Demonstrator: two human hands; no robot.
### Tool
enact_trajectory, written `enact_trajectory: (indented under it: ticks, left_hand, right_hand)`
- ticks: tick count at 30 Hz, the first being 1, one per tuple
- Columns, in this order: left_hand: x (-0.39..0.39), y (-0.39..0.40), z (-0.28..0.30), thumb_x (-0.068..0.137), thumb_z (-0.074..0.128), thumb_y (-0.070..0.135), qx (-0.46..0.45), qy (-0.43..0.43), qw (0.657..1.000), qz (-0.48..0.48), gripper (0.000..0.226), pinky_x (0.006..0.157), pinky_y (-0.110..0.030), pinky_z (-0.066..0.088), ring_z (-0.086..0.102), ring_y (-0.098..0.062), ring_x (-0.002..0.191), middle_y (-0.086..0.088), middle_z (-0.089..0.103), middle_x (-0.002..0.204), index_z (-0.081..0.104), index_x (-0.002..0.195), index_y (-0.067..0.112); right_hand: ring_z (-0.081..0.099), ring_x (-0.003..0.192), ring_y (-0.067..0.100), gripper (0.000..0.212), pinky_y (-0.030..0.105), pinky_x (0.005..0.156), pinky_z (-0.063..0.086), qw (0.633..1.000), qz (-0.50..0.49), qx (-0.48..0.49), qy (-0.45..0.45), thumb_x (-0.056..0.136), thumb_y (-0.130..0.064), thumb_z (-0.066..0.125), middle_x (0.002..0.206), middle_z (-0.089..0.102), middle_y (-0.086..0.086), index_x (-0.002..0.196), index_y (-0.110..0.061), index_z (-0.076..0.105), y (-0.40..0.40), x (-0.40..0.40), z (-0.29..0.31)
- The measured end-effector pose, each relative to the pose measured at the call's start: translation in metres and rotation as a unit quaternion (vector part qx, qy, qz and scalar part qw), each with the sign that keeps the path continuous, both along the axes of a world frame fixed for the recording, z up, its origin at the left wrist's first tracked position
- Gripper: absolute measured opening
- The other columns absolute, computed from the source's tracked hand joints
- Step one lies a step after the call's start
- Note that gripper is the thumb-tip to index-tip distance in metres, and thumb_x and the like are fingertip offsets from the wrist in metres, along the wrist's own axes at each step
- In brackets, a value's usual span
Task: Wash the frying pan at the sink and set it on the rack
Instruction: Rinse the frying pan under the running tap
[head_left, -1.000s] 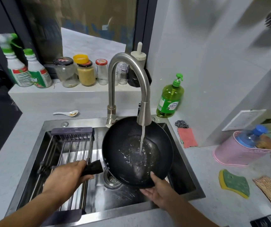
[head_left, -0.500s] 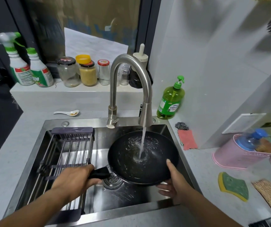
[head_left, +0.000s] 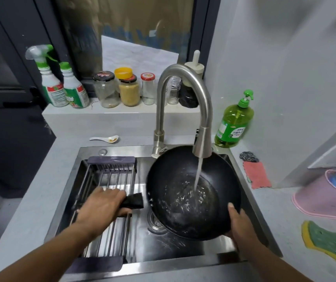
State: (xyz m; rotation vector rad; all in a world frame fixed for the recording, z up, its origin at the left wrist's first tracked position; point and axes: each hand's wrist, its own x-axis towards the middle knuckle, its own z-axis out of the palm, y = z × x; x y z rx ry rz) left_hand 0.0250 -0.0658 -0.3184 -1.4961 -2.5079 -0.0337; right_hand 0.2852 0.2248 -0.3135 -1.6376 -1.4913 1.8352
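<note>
A black frying pan (head_left: 175, 180) is held over the steel sink (head_left: 183, 249), tilted toward me under the running faucet (head_left: 202, 143). Water streams into its bowl and pools at the lower side. My left hand (head_left: 104, 206) is closed around the pan's black handle (head_left: 133, 201), above the rack. My right hand (head_left: 237, 224) grips the pan's near right rim, thumb inside the edge. The metal drying rack (head_left: 110, 176) spans the left half of the sink with nothing on it.
A green dish soap bottle (head_left: 235, 123) stands right of the faucet. A steel scrubber (head_left: 248, 156) and pink cloth (head_left: 256, 178) lie beside the sink. A yellow-green sponge (head_left: 325, 241) and pink basket (head_left: 325, 196) sit on the right counter. Jars and spray bottles line the back ledge.
The pan has risen from a flatter, lower position in the sink and tilted up toward me under the water stream. Both hands kept their grips; the right one moved up with the rim.
</note>
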Motion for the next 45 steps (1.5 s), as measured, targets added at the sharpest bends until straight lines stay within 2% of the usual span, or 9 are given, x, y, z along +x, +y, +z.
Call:
enact_trajectory:
  ticks: [4, 8, 13, 19, 23, 27, 36, 41, 45]
  left_hand:
    - [0.009, 0.020, -0.017, 0.087, 0.034, 0.072, 0.021, 0.003, 0.998, 0.059, 0.052, 0.070, -0.037, 0.046, 0.061, -0.018, 0.078, 0.007, 0.060, 0.086, 0.061, 0.099, 0.029]
    - [0.007, 0.020, -0.020, 0.089, 0.023, 0.078, 0.036, -0.035, 0.999, 0.005, 0.061, 0.057, -0.031, 0.038, 0.059, -0.015, 0.069, 0.009, 0.060, 0.081, 0.059, 0.095, 0.029]
    - [0.001, 0.009, -0.005, 0.089, 0.024, 0.081, 0.032, -0.017, 0.997, -0.067, 0.063, 0.051, -0.022, 0.048, 0.056, -0.005, 0.056, 0.014, 0.059, 0.072, 0.060, 0.089, 0.030]
    - [-0.006, 0.001, 0.028, 0.084, 0.012, 0.088, -0.042, -0.060, 0.994, -0.084, 0.076, 0.068, -0.026, 0.056, 0.065, -0.008, 0.075, 0.012, 0.063, 0.093, 0.056, 0.108, 0.031]
    - [-0.011, 0.009, 0.042, 0.081, 0.010, 0.091, -0.106, -0.103, 0.984, -0.098, 0.077, 0.071, -0.027, 0.053, 0.065, -0.008, 0.076, 0.011, 0.067, 0.093, 0.056, 0.107, 0.035]
    - [-0.009, 0.021, 0.052, 0.081, 0.012, 0.091, -0.137, -0.137, 0.976, -0.097, 0.072, 0.069, -0.034, 0.048, 0.060, -0.015, 0.070, 0.008, 0.064, 0.076, 0.053, 0.095, 0.033]
    - [0.002, 0.038, 0.064, 0.086, 0.015, 0.086, -0.145, -0.205, 0.963, -0.094, 0.059, 0.069, -0.031, 0.044, 0.050, -0.001, 0.063, 0.010, 0.056, 0.069, 0.050, 0.090, 0.038]
    - [0.007, 0.040, 0.067, 0.080, 0.010, 0.091, -0.155, -0.147, 0.973, -0.087, 0.072, 0.064, -0.029, 0.045, 0.058, -0.009, 0.066, 0.010, 0.060, 0.073, 0.051, 0.096, 0.034]
    - [0.025, 0.039, 0.065, 0.075, 0.010, 0.094, -0.138, -0.092, 0.985, -0.055, 0.074, 0.059, -0.022, 0.052, 0.060, -0.005, 0.065, 0.013, 0.058, 0.078, 0.047, 0.097, 0.033]
  right_hand:
    - [0.050, 0.101, 0.023, 0.044, 0.021, 0.058, 0.040, 0.995, 0.032, 0.092, -0.020, 0.108, -0.025, 0.038, 0.121, 0.056, 0.009, 0.148, -0.006, 0.043, -0.002, 0.009, 0.024]
    - [0.061, 0.112, 0.028, 0.038, 0.054, 0.087, 0.057, 0.984, 0.061, 0.149, -0.077, 0.094, -0.050, 0.044, 0.133, 0.062, 0.004, 0.131, -0.043, 0.049, 0.002, 0.013, 0.037]
    - [0.074, 0.073, 0.037, 0.024, 0.042, 0.064, 0.063, 0.986, 0.109, 0.062, -0.108, 0.107, -0.028, 0.038, 0.095, 0.072, 0.014, 0.121, -0.015, 0.051, 0.009, 0.015, 0.063]
    - [0.076, 0.080, 0.039, 0.061, 0.054, 0.085, 0.060, 0.962, 0.191, -0.044, -0.191, 0.102, -0.050, 0.033, 0.089, 0.074, 0.029, 0.112, 0.003, 0.062, 0.024, 0.013, 0.070]
    - [0.073, 0.085, 0.043, 0.080, 0.052, 0.079, 0.061, 0.942, 0.234, -0.076, -0.228, 0.091, -0.076, 0.033, 0.111, 0.066, 0.016, 0.116, -0.005, 0.058, 0.058, 0.004, 0.092]
    - [0.072, 0.078, 0.041, 0.104, 0.051, 0.079, 0.061, 0.920, 0.261, -0.064, -0.284, 0.077, -0.091, 0.028, 0.088, 0.062, 0.021, 0.107, 0.005, 0.058, 0.080, -0.007, 0.113]
    - [0.074, 0.076, 0.035, 0.123, 0.035, 0.066, 0.061, 0.895, 0.276, -0.037, -0.349, 0.068, -0.099, 0.025, 0.094, 0.074, 0.029, 0.102, 0.011, 0.068, 0.100, -0.019, 0.137]
    - [0.074, 0.073, 0.033, 0.104, 0.033, 0.063, 0.060, 0.902, 0.273, -0.082, -0.324, 0.079, -0.089, 0.032, 0.089, 0.073, 0.027, 0.097, 0.008, 0.065, 0.108, -0.012, 0.126]
    - [0.073, 0.079, 0.031, 0.054, 0.031, 0.059, 0.060, 0.896, 0.278, -0.116, -0.326, 0.095, -0.045, 0.049, 0.083, 0.074, 0.022, 0.094, 0.006, 0.067, 0.110, 0.003, 0.110]
